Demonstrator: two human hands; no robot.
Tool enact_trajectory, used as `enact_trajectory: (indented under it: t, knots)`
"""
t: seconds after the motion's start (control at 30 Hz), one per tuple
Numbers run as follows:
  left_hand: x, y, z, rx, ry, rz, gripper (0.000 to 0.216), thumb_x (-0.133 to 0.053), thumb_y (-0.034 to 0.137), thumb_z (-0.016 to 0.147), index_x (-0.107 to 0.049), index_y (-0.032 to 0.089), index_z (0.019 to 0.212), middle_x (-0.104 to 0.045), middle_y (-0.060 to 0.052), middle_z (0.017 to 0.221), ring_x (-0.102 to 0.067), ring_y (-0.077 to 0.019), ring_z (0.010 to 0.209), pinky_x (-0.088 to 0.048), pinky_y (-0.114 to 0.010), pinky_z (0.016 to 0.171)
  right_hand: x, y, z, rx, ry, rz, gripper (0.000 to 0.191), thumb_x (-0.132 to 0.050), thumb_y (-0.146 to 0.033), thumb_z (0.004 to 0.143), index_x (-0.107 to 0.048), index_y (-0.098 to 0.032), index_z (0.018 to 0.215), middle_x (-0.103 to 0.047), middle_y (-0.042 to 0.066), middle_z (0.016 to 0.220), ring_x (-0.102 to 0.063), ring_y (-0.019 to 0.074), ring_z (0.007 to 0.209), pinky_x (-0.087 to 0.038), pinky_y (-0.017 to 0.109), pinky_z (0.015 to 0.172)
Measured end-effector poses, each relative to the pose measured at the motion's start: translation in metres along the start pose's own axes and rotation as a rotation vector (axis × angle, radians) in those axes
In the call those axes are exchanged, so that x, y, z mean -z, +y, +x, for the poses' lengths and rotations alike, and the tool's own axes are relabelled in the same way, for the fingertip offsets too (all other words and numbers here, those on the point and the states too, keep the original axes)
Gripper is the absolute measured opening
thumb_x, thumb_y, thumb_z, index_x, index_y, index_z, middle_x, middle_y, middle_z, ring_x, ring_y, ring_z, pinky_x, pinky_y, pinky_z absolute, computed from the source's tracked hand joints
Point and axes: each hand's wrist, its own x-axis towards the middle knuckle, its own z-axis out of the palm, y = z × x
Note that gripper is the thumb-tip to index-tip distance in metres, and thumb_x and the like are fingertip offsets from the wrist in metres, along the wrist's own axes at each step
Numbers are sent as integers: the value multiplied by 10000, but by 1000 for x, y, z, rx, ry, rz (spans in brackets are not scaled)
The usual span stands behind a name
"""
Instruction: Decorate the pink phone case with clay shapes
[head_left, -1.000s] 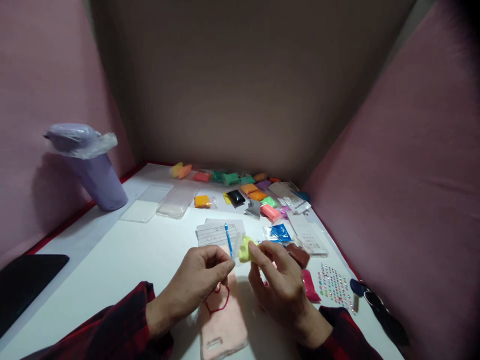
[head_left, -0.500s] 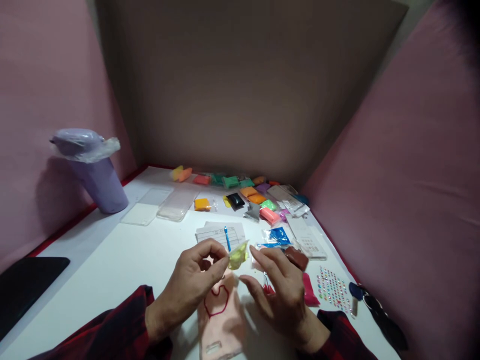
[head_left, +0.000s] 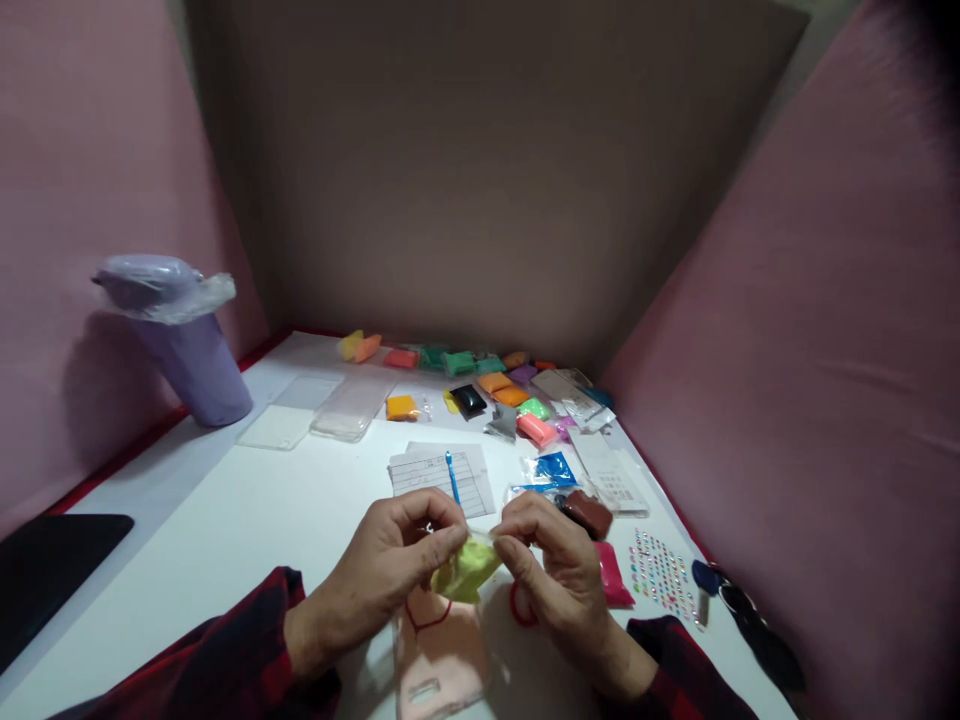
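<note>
My left hand (head_left: pixel 394 570) and my right hand (head_left: pixel 551 575) both pinch a small clear packet of yellow-green clay (head_left: pixel 465 572) between them, low over the white table (head_left: pixel 247 510). Under the hands lies a pink phone case (head_left: pixel 439 665) with a thin red clay outline on it. A red clay loop (head_left: pixel 516 610) shows by my right palm. Just beyond the hands a blue tool (head_left: pixel 452 476) rests on a printed paper slip (head_left: pixel 442 478).
Several coloured clay packets (head_left: pixel 487 385) lie along the back wall. Clear phone cases (head_left: pixel 322 412) and a lilac cup (head_left: pixel 184 345) covered in plastic stand at the left. A brown packet (head_left: pixel 589 512), pink packet (head_left: pixel 613 578), gem sticker sheet (head_left: pixel 660 572) and keys (head_left: pixel 731 595) sit right. A black slab (head_left: pixel 52 565) lies far left.
The clay packet and both hands have come down and closer to me, over the pink case. My right hand closed back onto the packet after loosening half a second ago.
</note>
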Motion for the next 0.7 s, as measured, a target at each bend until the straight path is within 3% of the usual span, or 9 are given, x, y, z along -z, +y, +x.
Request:
enact_trajectory:
  t: [0.43,0.7]
  knots:
    - [0,-6,-1,-7,-9,9,181,-639,326,814,-639,165,731,-554,-5,755,-503,-149,724,-391,-274,669,-2,-4,-1,8,-36,-9,92,-601,-173,881,-623,-168,792,-566,8,696,-511,139,615,-395,277,556]
    - [-1,-4,0,-142,52,308,182,-610,250,839,-659,172,683,-589,-13,715,-547,-157,702,-411,-284,666,-2,-3,-3,45,-4,-30,53,-620,-128,867,-659,-163,862,-583,13,713,-541,144,636,-409,274,562]
